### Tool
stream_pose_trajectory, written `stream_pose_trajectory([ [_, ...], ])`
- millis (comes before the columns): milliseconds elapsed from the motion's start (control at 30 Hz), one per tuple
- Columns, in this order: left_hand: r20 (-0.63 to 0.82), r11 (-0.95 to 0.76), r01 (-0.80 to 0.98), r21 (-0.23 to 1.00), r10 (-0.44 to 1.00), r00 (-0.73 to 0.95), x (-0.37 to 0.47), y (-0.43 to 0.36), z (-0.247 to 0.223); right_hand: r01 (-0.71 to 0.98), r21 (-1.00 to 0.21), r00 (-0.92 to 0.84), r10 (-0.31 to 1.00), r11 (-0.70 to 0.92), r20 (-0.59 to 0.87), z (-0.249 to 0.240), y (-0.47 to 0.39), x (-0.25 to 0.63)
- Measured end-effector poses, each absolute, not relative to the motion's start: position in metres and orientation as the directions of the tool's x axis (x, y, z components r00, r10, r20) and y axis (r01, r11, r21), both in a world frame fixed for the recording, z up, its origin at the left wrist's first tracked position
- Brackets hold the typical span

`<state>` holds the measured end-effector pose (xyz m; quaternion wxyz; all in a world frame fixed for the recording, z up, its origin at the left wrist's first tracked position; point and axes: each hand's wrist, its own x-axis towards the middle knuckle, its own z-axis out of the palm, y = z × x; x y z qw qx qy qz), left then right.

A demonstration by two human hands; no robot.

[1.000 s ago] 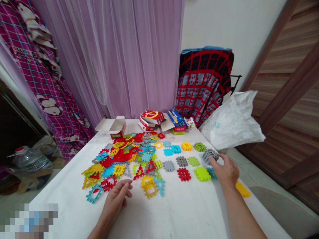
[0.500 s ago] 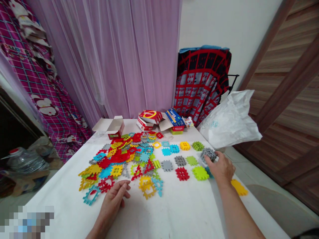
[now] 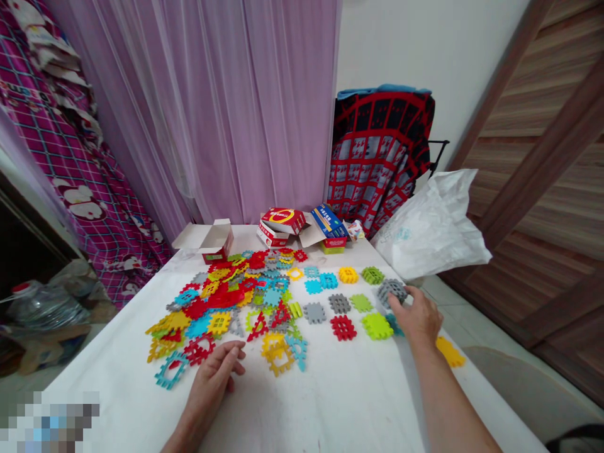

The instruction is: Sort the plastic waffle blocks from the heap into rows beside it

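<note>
At the right side of the table, my right hand point(image 3: 419, 316) has its thumb and fingers on a small stack of grey notched building tiles point(image 3: 391, 292). Part of a teal tile point(image 3: 395, 324) shows beneath that hand. My left hand point(image 3: 218, 371) rests on the table with fingers loosely curved and nothing in them. Close to it lie a red windowed tile point(image 3: 199, 347), a teal frame tile point(image 3: 170, 371) and a yellow frame tile point(image 3: 278, 358). Between the hands sit a red tile point(image 3: 343, 328), a bright green tile point(image 3: 377, 325) and a plain grey tile point(image 3: 314, 313).
A mixed heap of building tiles point(image 3: 226, 296) covers the left middle of the white table point(image 3: 302, 415). Small cardboard boxes point(image 3: 285, 221) stand at the back, with an opened box point(image 3: 218, 241) to their left. A white plastic bag point(image 3: 434, 223) leans at the far right edge.
The grey stack has turned slightly under my right hand's fingers. My left hand stays where it was, and the whole view has shifted a little.
</note>
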<state>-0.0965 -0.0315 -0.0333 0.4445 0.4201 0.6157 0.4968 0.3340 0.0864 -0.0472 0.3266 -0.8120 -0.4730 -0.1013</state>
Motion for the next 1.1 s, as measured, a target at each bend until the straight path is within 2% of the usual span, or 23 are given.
stream_pose_trajectory([
  [867,-0.153,0.174,0.061,0.983,0.956,-0.252,-0.094,-0.029,-0.029,0.847,-0.462,0.508,0.654,-0.262,0.56,-0.053,0.087,0.339],
  [1100,-0.139,0.161,0.075,0.984,0.96,-0.242,-0.097,-0.031,-0.033,0.787,-0.589,0.584,0.53,-0.185,0.615,-0.057,0.086,0.352],
])
